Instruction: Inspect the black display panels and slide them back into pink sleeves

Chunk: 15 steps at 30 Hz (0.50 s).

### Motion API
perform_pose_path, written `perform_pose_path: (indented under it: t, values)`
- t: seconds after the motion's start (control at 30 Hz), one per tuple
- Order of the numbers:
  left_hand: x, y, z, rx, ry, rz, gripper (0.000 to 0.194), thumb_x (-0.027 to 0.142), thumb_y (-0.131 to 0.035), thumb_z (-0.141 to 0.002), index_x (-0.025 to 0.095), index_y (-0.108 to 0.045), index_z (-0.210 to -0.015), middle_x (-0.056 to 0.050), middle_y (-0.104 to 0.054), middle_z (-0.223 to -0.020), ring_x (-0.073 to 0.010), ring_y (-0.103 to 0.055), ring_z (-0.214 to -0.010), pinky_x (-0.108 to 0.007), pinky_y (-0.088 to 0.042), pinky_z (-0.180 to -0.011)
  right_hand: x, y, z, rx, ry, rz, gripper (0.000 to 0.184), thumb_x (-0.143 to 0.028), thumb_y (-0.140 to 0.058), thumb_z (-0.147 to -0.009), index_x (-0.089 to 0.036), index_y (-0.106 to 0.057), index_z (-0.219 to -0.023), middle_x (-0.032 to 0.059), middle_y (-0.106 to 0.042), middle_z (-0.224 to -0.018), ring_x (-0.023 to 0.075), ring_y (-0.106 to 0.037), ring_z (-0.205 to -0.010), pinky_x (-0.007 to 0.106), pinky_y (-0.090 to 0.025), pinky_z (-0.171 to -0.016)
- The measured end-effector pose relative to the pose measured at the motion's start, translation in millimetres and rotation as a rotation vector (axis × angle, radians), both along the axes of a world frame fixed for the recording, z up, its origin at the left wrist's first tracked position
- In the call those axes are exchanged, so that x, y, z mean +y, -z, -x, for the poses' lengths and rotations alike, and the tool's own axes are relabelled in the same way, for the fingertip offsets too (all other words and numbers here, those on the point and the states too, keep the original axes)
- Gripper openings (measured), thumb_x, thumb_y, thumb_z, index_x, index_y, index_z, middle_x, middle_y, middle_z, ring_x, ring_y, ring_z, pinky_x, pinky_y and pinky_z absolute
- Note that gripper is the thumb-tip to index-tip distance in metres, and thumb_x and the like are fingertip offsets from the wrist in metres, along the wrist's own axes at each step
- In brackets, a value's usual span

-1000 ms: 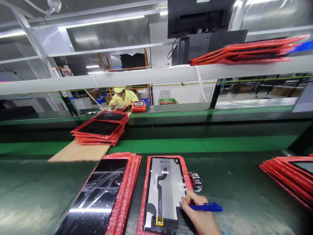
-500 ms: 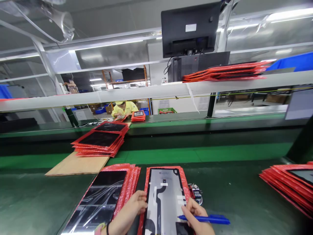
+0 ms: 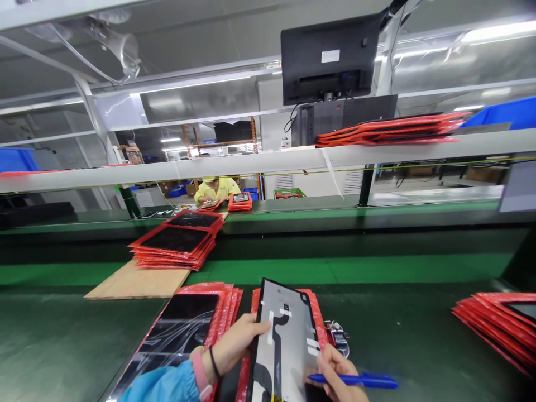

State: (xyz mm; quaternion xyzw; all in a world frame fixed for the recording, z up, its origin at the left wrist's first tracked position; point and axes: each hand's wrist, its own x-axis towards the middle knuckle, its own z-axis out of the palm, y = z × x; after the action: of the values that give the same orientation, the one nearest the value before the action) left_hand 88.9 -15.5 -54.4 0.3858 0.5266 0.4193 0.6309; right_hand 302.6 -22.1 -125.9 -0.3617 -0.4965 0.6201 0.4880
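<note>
A flat tablet screen panel (image 3: 295,335), its silver back with black tape facing up, is tilted with its left edge raised. My left hand (image 3: 240,340) grips that edge, thumb on top and fingers underneath. At the panel's right side is my right hand (image 3: 337,374), closed around a blue pen (image 3: 366,381) with its fingertips against the panel's edge. Under the panel lies a red bubble-wrap bag (image 3: 320,321), partly covered. To the left, a dark glossy screen (image 3: 184,324) rests on several red bags.
Red-bagged screens are stacked on a wooden board (image 3: 138,281) at the back left. Another red stack (image 3: 496,324) stands at the right. A small metal device (image 3: 338,338) sits beside the bag. Overhead runs a white shelf (image 3: 251,163); a person in yellow (image 3: 218,188) works beyond it.
My left hand has taken hold of the panel's left edge and lifted it off the red bag into a tilt. My right hand keeps the pen. The camera view has shifted slightly.
</note>
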Motion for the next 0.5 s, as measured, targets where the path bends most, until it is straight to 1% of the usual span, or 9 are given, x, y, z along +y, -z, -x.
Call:
perform_pose_path:
  t: [0.03,0.1,0.17,0.2,0.27,0.37,0.4,0.43,0.5]
  values:
    - [0,-0.3,-7,-0.031,-0.007,-0.03,0.014,0.024,-0.065,-0.081,0.014,-0.063,-0.091,-0.001,-0.068,-0.077,-0.0144,-0.064,-0.066,-0.033,-0.051,-0.07,0,0.4,0,0.014,-0.001,0.008,0.055,-0.073,-0.064,-0.068,-0.021,-0.044,-0.061,-0.0098,-0.037,-0.042,0.0063,-0.026,-0.04,0.022,-0.04,-0.05]
    - [0,-2.2,-17,-0.077,-0.041,-0.084,0.028,0.024,-0.069,-0.073,0.014,-0.063,-0.098,-0.004,-0.072,-0.081,-0.0189,-0.067,-0.071,-0.036,-0.05,-0.075,-2,-1.4,-3,0.024,0.025,0.019,0.056,-0.075,-0.055,-0.073,-0.02,-0.052,-0.07,-0.0078,-0.044,-0.038,0.0049,-0.022,-0.034,0.018,-0.028,-0.04]
    - [-1,-8.2,-21,-0.096,-0.088,-0.137,0.039,0.025,-0.072,-0.066,0.014,-0.063,-0.102,-0.007,-0.074,-0.085,-0.0235,-0.069,-0.075,-0.036,-0.05,-0.073,-2,-9.3,-11,0.004,0.083,0.001,0.059,-0.075,-0.047,-0.079,-0.018,-0.06,-0.077,-0.0051,-0.047,-0.034,0.0047,-0.021,-0.03,0.018,-0.017,-0.036]
    - [-2,-13.3,-21,-0.095,-0.11,-0.167,0.042,0.025,-0.073,-0.064,0.014,-0.064,-0.103,-0.008,-0.074,-0.088,-0.0251,-0.069,-0.077,-0.035,-0.05,-0.072,-2,-16.4,-17,-0.012,0.125,-0.024,0.059,-0.073,-0.045,-0.082,-0.017,-0.062,-0.076,-0.0046,-0.046,-0.032,0.0052,-0.022,-0.029,0.018,-0.016,-0.035]
    - [-3,-27.9,-18,-0.085,-0.152,-0.238,0.042,0.026,-0.073,-0.064,0.015,-0.064,-0.105,-0.008,-0.074,-0.096,-0.0264,-0.069,-0.084,-0.034,-0.049,-0.074,1,-36.4,-30,-0.033,0.223,-0.107,0.055,-0.068,-0.049,-0.083,-0.016,-0.063,-0.07,-0.0037,-0.047,-0.032,0.0066,-0.03,-0.029,0.018,-0.023,-0.035]
    - [-5,-55.3,-14,-0.078,-0.217,-0.369,0.042,0.027,-0.07,-0.069,0.018,-0.063,-0.109,-0.006,-0.072,-0.107,-0.0254,-0.066,-0.097,-0.032,-0.048,-0.082,9,-74.8,-46,-0.015,0.38,-0.244,0.043,-0.06,-0.062,-0.079,-0.018,-0.065,-0.07,0.0011,-0.06,-0.046,0.0126,-0.051,-0.041,0.022,-0.041,-0.041]
    - [-6,-64.4,-13,-0.079,-0.238,-0.409,0.042,0.028,-0.07,-0.07,0.02,-0.063,-0.111,-0.005,-0.072,-0.109,-0.025,-0.065,-0.101,-0.031,-0.048,-0.085,13,-87.5,-50,-0.009,0.414,-0.281,0.039,-0.058,-0.065,-0.077,-0.019,-0.067,-0.075,0.0031,-0.066,-0.054,0.0151,-0.057,-0.047,0.023,-0.046,-0.044]
    - [-7,-73.0,-13,-0.081,-0.257,-0.448,0.043,0.028,-0.07,-0.071,0.02,-0.062,-0.113,-0.004,-0.072,-0.11,-0.0247,-0.064,-0.104,-0.03,-0.047,-0.086,16,-99.3,-51,-0.038,0.429,-0.292,0.035,-0.054,-0.068,-0.077,-0.02,-0.068,-0.083,0.0056,-0.072,-0.067,0.0174,-0.063,-0.056,0.025,-0.051,-0.051]
    - [-9,-87.7,-15,-0.089,-0.275,-0.511,0.045,0.028,-0.071,-0.071,0.021,-0.06,-0.115,-0.004,-0.072,-0.111,-0.0237,-0.063,-0.105,-0.028,-0.047,-0.086,21,-119.5,-49,-0.047,0.325,-0.275,0.034,-0.047,-0.068,-0.08,-0.021,-0.067,-0.102,0.0097,-0.076,-0.093,0.0233,-0.069,-0.081,0.03,-0.056,-0.067]
